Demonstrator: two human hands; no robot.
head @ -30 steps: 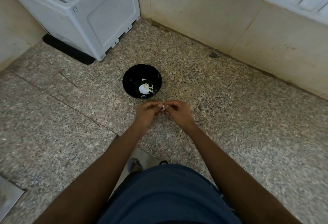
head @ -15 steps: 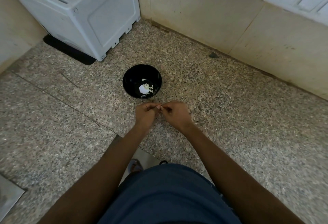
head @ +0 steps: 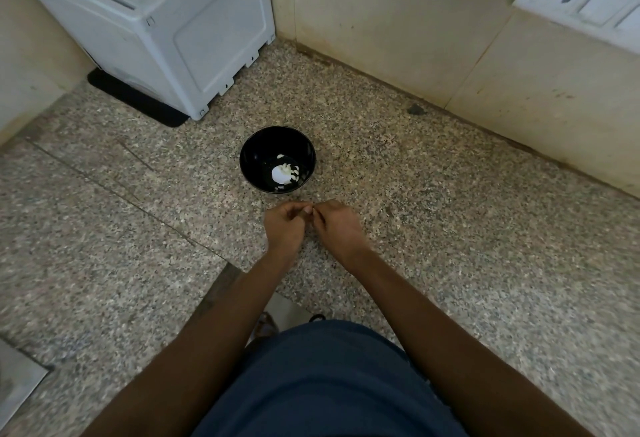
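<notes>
A black bowl (head: 250, 156) stands on the speckled stone counter (head: 450, 228) and holds a white lump with several small white pieces (head: 282, 174). Just in front of the bowl, my left hand (head: 285, 228) and my right hand (head: 338, 228) meet fingertip to fingertip, fingers curled. Together they pinch a tiny pale piece (head: 308, 209), which is mostly hidden by the fingers. Neither hand touches the bowl.
A white boxy appliance (head: 166, 31) sits on a black mat (head: 135, 98) at the back left corner. Tiled walls close the back and right, with a white socket panel (head: 581, 0). A small dark speck (head: 415, 109) lies by the wall. The counter edge runs near my body.
The hands have stayed together in front of the bowl, shifting only slightly. The white bit seen between the fingertips a second ago is now mostly covered.
</notes>
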